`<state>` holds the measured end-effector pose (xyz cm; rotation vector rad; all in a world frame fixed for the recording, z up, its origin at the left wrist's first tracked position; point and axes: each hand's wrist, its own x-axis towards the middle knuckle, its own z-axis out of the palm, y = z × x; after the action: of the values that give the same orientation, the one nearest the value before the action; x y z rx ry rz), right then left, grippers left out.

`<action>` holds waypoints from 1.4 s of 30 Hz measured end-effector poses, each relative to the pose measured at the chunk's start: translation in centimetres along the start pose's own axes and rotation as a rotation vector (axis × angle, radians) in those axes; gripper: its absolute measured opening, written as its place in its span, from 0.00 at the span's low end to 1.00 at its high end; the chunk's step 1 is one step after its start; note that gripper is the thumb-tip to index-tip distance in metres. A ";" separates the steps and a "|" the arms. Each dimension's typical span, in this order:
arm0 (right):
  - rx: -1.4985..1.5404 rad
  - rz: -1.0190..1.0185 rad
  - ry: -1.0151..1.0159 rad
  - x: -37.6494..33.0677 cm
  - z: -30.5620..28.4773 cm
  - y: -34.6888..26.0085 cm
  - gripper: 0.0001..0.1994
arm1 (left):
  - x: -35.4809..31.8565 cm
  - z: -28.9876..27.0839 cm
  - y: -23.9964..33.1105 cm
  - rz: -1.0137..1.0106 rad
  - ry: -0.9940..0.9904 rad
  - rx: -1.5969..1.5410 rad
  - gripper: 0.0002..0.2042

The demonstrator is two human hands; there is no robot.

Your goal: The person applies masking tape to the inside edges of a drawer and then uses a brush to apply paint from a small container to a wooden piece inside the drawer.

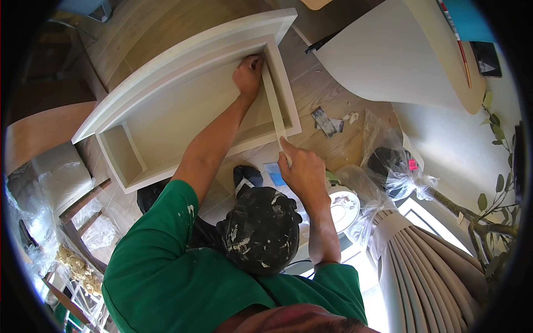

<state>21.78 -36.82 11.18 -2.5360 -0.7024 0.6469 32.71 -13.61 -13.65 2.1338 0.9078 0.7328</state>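
Observation:
A white box-like recessed frame (183,61) with a stepped rim fills the upper middle. My left hand (248,75) reaches up into its far right inner corner and presses the top end of a pale strip of tape (273,108) there. The strip runs down along the frame's right inner wall to my right hand (302,172), which pinches its lower end just outside the frame's rim. A paint-spattered dark cap (261,230) and a green shirt (161,277) fill the lower middle.
A white curved panel (388,55) lies at the upper right over wood-look boards (327,89). Plastic-wrapped things (397,166), a round white object (344,206) and a grey curtain (427,272) sit at the right, with a leafy plant (497,188). Plastic-covered furniture (55,177) stands left.

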 end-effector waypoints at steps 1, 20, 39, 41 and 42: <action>-0.001 0.000 0.000 0.0 0.1 0.1 0.19 | 0.0 0.0 0.0 0.000 0.004 0.001 0.09; -0.004 0.002 -0.001 0.2 0.0 0.0 0.19 | -0.1 0.8 -0.3 0.033 0.057 0.025 0.07; 0.008 0.009 -0.004 0.0 -0.2 0.1 0.20 | -0.2 0.2 0.4 0.012 0.031 0.031 0.08; 0.011 0.004 0.001 0.0 -0.3 0.2 0.20 | -0.2 0.2 0.5 0.016 0.034 0.026 0.07; 0.013 0.003 0.001 0.0 -0.3 0.2 0.20 | -0.2 0.4 0.3 0.018 0.046 0.031 0.07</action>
<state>21.96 -37.02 11.32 -2.5260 -0.6924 0.6494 32.94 -14.06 -13.74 2.1631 0.9303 0.7845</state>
